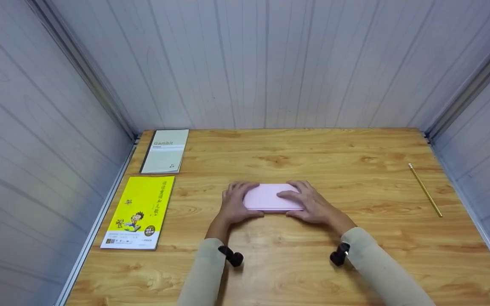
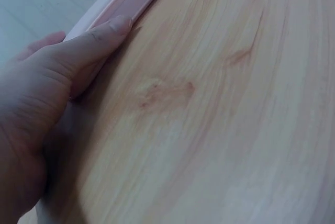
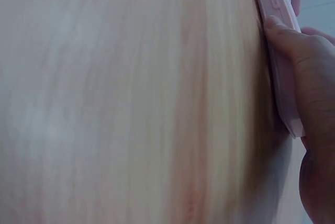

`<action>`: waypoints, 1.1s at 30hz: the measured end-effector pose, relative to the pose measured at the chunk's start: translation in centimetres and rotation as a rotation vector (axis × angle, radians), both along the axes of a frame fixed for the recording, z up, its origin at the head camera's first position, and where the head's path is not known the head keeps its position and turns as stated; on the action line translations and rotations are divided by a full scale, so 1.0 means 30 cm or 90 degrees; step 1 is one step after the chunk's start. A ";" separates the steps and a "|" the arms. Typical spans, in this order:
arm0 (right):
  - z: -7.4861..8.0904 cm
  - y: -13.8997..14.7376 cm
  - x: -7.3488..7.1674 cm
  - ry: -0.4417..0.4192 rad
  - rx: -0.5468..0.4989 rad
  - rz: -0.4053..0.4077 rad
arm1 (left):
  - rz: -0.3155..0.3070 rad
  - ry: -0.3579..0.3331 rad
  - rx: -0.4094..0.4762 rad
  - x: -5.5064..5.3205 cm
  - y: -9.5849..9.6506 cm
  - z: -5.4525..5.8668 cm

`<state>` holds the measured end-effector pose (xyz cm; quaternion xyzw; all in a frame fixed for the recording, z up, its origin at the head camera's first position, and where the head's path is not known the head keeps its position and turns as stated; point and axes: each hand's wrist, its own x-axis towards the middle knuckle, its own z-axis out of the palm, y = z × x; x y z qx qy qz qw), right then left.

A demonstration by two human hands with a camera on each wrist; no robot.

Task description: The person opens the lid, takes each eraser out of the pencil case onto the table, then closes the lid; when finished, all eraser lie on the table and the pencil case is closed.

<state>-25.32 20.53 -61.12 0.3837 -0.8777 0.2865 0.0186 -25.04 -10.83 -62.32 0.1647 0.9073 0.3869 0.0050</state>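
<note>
A flat pink pencil case (image 1: 266, 197), a hard box with a small latch on its front side, lies lengthwise before me at the middle of the wooden table. My left hand (image 1: 235, 204) grips its left end, thumb along the front side and fingers around the back. At the other end my right hand (image 1: 313, 203) holds it the same way, with one finger bent over the lid. The left wrist view shows the left thumb (image 2: 99, 38) against the front side near the latch. In the right wrist view the right thumb (image 3: 285, 38) presses just beside the latch.
On the left of the table (image 1: 279, 263) lie a yellow book (image 1: 143, 204) with a cartoon cover and, behind it, a pale notebook (image 1: 166, 153) marked "Gambit". A gold-coloured pencil (image 1: 425, 191) lies at the far right. Panel walls (image 1: 262, 63) enclose the back and both sides.
</note>
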 end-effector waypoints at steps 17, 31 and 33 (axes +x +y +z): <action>0.009 -0.007 0.018 0.007 0.030 -0.002 | -0.005 0.017 -0.005 0.004 0.004 -0.013; 0.007 -0.007 0.017 0.014 0.038 0.010 | -0.006 0.022 -0.016 0.005 0.004 -0.011; 0.007 -0.009 0.018 0.014 0.040 0.010 | -0.005 0.023 -0.020 0.006 0.004 -0.011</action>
